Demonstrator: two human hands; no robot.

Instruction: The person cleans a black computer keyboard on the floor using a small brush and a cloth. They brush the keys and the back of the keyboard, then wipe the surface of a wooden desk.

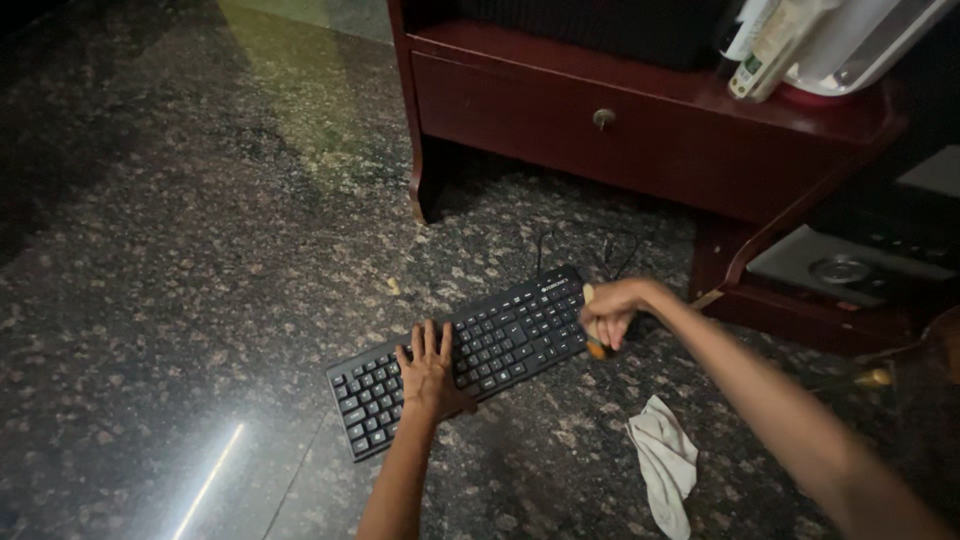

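A black keyboard is being pressed flat onto the speckled stone floor by the left hand, its grip released, fingers spread. At the keyboard's right end, a small brush-like tool is being clenched by the right hand — a white cloth is lying nearby.

Dark speckled stone floor all across the frame. Black keyboard lying flat on it, slanted, in the middle. White crumpled cloth on it at the lower right, apart from the keyboard. Dark red wooden cabinet standing on it at the top.
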